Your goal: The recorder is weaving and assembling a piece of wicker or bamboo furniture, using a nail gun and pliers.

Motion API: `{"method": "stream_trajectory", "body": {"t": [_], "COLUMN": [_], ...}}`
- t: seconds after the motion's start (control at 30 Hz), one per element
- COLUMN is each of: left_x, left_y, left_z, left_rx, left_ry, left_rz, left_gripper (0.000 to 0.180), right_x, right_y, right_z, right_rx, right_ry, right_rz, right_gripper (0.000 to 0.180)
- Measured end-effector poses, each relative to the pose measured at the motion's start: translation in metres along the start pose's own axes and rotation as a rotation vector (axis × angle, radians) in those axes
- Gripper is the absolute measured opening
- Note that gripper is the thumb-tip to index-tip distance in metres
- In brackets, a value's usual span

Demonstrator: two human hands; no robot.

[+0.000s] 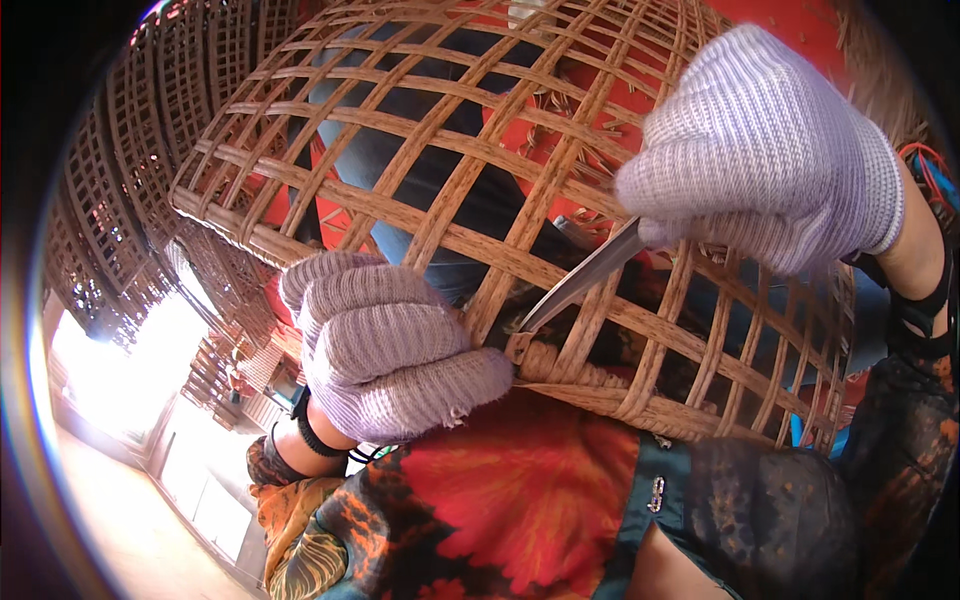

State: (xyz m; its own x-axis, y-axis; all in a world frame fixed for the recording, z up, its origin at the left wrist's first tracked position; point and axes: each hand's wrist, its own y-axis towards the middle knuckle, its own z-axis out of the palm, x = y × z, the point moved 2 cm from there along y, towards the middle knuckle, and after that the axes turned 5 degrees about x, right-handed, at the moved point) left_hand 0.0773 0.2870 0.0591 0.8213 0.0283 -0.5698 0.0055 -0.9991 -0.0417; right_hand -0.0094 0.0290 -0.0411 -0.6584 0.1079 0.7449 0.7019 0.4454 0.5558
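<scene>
A large open-weave rattan basket (477, 147) lies tilted across my lap, its wrapped rim close to my body. My left hand (385, 345), in a pale lilac knitted glove, is closed on the rim, fingers curled over and thumb toward the middle. In the same kind of glove, my right hand (765, 150) is closed in a fist around a knife, whose handle is hidden in the palm. The knife's blade (585, 277) points down and left. Its tip meets a short cane end at the rim, just right of my left thumb.
Stacked woven baskets (150, 140) rise at the far left. Loose cane strips (555, 105) lie on the red floor covering (775, 15) beyond the weave. A bright opening (130, 370) shows at the lower left, and blue cords (930, 165) at the right edge.
</scene>
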Motion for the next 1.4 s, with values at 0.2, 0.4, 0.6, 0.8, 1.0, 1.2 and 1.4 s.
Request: {"method": "stream_trajectory", "body": {"t": [0.2,0.4,0.6,0.8,1.0,1.2,1.4], "left_x": [-0.004,-0.004,-0.002,-0.003,-0.003,-0.003,-0.005], "left_y": [0.001,0.002,0.0,-0.001,-0.002,-0.003,0.001], "left_z": [0.003,0.003,0.001,0.003,0.004,0.005,0.01], "left_rx": [0.018,-0.008,0.019,-0.002,-0.023,-0.057,-0.131], "left_ry": [0.022,0.009,0.024,0.044,0.037,0.05,0.083], "left_rz": [-0.012,-0.043,0.001,-0.005,-0.003,-0.011,-0.019], "left_gripper": [0.03,0.03,0.029,0.03,0.031,0.032,0.029], "right_x": [-0.006,-0.013,-0.011,-0.003,-0.005,-0.012,-0.013], "right_y": [-0.017,-0.007,0.02,0.029,0.029,0.026,0.027], "right_z": [-0.006,-0.003,0.013,0.025,0.033,0.051,0.054], "right_rx": [0.092,0.182,0.228,0.094,0.058,-0.101,-0.117], "right_ry": [0.023,0.007,-0.046,-0.174,-0.185,0.002,0.29], "right_rz": [0.033,-0.007,0.002,-0.086,-0.067,-0.052,0.06], "right_gripper": [0.02,0.017,0.018,0.018,0.025,0.012,0.022]}}
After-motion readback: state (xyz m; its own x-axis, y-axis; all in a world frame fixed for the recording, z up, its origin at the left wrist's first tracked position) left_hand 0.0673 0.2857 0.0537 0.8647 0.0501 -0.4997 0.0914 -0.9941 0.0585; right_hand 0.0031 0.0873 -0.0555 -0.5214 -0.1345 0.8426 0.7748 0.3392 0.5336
